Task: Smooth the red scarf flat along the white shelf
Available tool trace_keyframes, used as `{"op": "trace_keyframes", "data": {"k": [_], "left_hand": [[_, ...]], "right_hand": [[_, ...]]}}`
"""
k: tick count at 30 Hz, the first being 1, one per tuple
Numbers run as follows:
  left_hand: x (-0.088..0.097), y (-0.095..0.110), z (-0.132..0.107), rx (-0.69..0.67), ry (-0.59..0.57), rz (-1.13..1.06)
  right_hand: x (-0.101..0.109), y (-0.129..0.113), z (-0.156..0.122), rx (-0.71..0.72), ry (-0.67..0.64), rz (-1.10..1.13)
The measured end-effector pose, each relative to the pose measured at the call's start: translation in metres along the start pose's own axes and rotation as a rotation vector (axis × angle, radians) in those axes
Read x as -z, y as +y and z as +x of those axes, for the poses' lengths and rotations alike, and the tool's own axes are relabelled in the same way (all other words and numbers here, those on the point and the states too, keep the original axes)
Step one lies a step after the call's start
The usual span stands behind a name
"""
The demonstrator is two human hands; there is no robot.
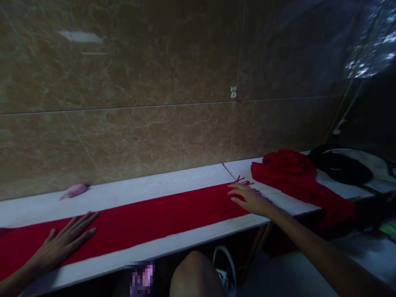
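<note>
A long red scarf [163, 214] lies flat along the white table, with its fringe [243, 180] at the right end. My left hand [66, 239] rests on the scarf's left part, palm down, fingers stretched out. At the fringed end, my right hand [247, 198] lies on the cloth with its fingers apart. Neither hand grips anything. The scarf's left end runs out of view.
Along the wall [154, 140] stands the white table [182, 180]. More red cloth [287, 171] is heaped at the right, partly hanging over the edge. Beyond it sits a black item [343, 167]. A small pink thing [74, 191] lies at the back left. My knee [196, 276] is below.
</note>
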State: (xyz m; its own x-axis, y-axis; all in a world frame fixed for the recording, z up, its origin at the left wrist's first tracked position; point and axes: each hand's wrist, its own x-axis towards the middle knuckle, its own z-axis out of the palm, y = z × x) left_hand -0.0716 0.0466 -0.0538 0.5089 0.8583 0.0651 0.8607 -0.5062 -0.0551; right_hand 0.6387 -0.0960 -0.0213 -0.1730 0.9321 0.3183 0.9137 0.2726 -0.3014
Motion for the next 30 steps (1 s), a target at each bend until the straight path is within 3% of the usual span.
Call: {"op": "trace_keyframes", "data": {"k": [3,5,9,15,24,30], "left_hand": [[0.005,0.014,0.003,0.245,-0.083,-0.004],[0.013,0.026,0.007,0.306,-0.139,-0.02],[0.026,0.041,0.012,0.31,-0.134,-0.022],[0.029,0.042,0.008,0.299,-0.117,0.034],[0.034,0.048,0.012,0.346,-0.168,-0.029],[0.034,0.048,0.011,0.343,-0.167,-0.041]], "right_hand": [[-0.009,0.005,0.008,-0.017,0.021,0.06],[-0.019,0.011,0.019,-0.048,0.014,0.066],[-0.044,0.014,0.052,-0.07,-0.071,-0.031],[-0.069,0.008,0.083,-0.063,-0.135,-0.113],[-0.087,0.023,0.096,0.01,0.069,-0.062],[-0.08,0.036,0.088,0.024,0.16,-0.052]]}}
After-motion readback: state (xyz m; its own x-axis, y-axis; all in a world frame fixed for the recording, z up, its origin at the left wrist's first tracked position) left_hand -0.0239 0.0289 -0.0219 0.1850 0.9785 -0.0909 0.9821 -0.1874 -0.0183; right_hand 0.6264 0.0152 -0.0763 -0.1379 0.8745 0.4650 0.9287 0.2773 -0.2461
